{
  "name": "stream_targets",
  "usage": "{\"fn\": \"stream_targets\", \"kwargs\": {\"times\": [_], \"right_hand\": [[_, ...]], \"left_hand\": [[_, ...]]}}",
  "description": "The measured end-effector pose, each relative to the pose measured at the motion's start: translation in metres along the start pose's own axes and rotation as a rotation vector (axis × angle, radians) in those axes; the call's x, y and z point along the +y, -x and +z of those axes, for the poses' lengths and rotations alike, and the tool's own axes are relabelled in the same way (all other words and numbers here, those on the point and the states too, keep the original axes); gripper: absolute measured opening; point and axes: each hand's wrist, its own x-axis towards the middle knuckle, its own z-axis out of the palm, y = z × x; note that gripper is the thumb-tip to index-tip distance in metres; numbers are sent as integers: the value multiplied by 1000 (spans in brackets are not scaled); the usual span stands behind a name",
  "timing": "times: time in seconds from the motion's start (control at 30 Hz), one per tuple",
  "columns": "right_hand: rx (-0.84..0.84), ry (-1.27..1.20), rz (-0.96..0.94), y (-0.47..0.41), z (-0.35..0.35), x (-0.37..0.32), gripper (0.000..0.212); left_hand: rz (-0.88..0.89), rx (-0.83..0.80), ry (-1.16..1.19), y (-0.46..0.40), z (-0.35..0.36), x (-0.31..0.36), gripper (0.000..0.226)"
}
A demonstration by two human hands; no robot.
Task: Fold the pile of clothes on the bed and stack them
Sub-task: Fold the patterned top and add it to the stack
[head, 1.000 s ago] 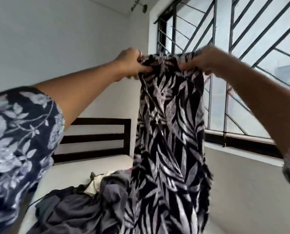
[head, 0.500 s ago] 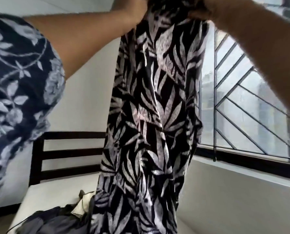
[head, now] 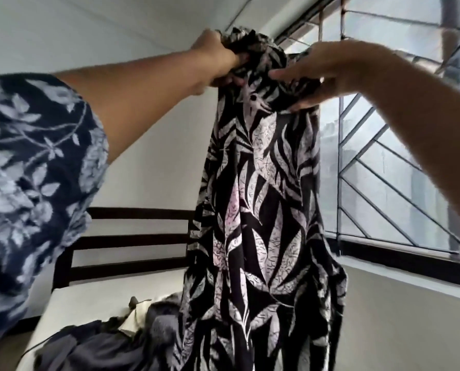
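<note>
A long black garment with a white leaf print (head: 261, 210) hangs high in front of me, its lower end reaching down past the bed. My left hand (head: 215, 58) grips its bunched top edge in a fist. My right hand (head: 322, 72) holds the top beside it, fingers stretched out along the cloth with the thumb underneath. A pile of dark grey and cream clothes (head: 121, 333) lies on the white bed (head: 95, 298) below.
A dark slatted headboard (head: 132, 239) stands against the white wall behind the bed. A barred window (head: 384, 170) with a dark sill fills the right side.
Both hands, cut off at the top edge half a second ago, are back in view. The top edge is now bunched in my left fist, and my right fingers have straightened.
</note>
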Motion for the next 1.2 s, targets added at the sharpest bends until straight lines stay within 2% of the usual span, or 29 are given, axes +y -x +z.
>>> {"fn": "stream_targets", "kwargs": {"times": [0.1, 0.2, 0.27, 0.3, 0.37, 0.43, 0.5, 0.53, 0.57, 0.63, 0.7, 0.8, 0.9, 0.97, 1.03, 1.2], "right_hand": [[-20, 275, 9, 11, 16, 0, 87], [18, 761, 15, 8, 22, -2, 73], [18, 889, -107, 13, 23, -2, 71], [-46, 788, -182, 12, 21, 2, 70], [-157, 340, -252, 16, 15, 15, 69], [-158, -1, -239, 18, 11, 29, 47], [-105, -99, -243, 19, 14, 38, 11], [-111, -130, -227, 20, 17, 41, 10], [-124, -136, -200, 21, 20, 45, 20], [-152, -18, -112, 17, 22, 52, 37], [-169, 178, -76, 11, 22, 57, 44], [-137, 537, -226, -4, 22, 43, 49], [-89, 737, -333, -19, 30, 23, 45], [-21, 812, -374, -30, 34, 15, 46], [47, 808, -402, -40, 36, 13, 47], [112, 737, -366, -43, 35, 20, 50]], "left_hand": [[26, -58, -38, 13, 21, -3, 49], [94, -114, -84, 20, 32, -5, 51], [105, -139, -67, 27, 41, -10, 48], [114, -122, -31, 31, 44, -11, 47], [120, -142, 28, 37, 45, -16, 47], [151, -162, 43, 43, 44, -17, 47], [192, -181, 52, 48, 45, -21, 49], [210, -182, 52, 49, 46, -25, 51], [226, -180, 44, 50, 46, -27, 51], [228, -200, -29, 52, 47, -34, 49], [210, -241, -97, 54, 47, -43, 48], [148, -211, -86, 56, 48, -56, 51], [13, -119, 12, 66, 52, -61, 51], [-68, -94, 83, 86, 58, -66, 62], [-76, -81, 100, 117, 65, -79, 69], [-102, -83, 262, 208, 86, -131, 63]]}}
